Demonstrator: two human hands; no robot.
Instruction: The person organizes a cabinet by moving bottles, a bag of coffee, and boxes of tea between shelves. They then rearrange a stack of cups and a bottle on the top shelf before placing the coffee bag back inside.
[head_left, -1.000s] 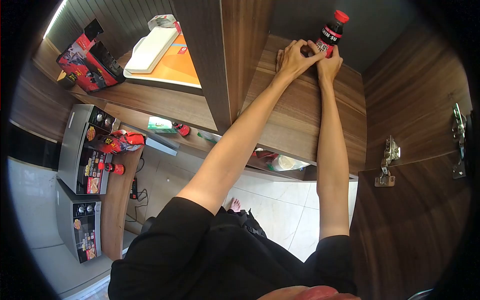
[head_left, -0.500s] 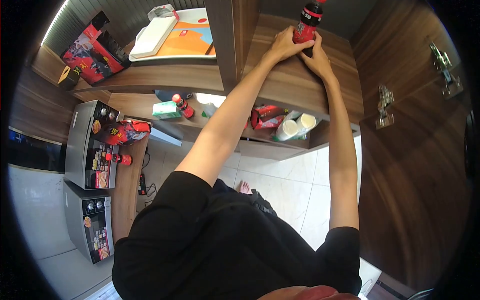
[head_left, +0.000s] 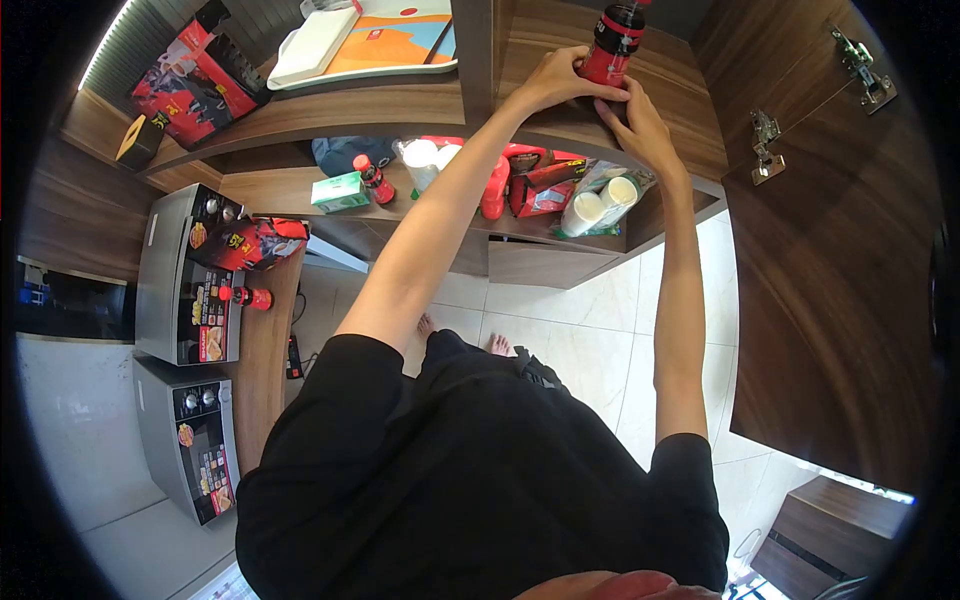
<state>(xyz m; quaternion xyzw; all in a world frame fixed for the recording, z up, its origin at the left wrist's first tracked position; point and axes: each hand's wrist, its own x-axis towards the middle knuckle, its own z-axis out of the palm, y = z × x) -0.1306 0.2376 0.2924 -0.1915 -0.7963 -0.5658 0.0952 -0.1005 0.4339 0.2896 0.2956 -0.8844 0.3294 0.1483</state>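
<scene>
A bottle (head_left: 612,45) with dark contents and a red and black label stands at the top of the view, in an open wooden cabinet compartment (head_left: 672,85). My left hand (head_left: 562,80) is at its left side, with the fingers curled behind the bottle and the thumb across its front. My right hand (head_left: 638,122) is just below and to the right of it, fingers spread, its tips by the left thumb near the base. Nothing shows inside the right hand.
An open cabinet door (head_left: 830,260) with metal hinges is at the right. Left of the compartment, a tray (head_left: 360,75) lies on a shelf. Below are paper cups (head_left: 600,205), a green box (head_left: 340,192) and a small bottle (head_left: 375,180). Two microwaves (head_left: 190,275) stand at the left.
My right hand has come away from the bottle's side and opened, while my left hand stays around it. The view has shifted, showing more of the lower shelf.
</scene>
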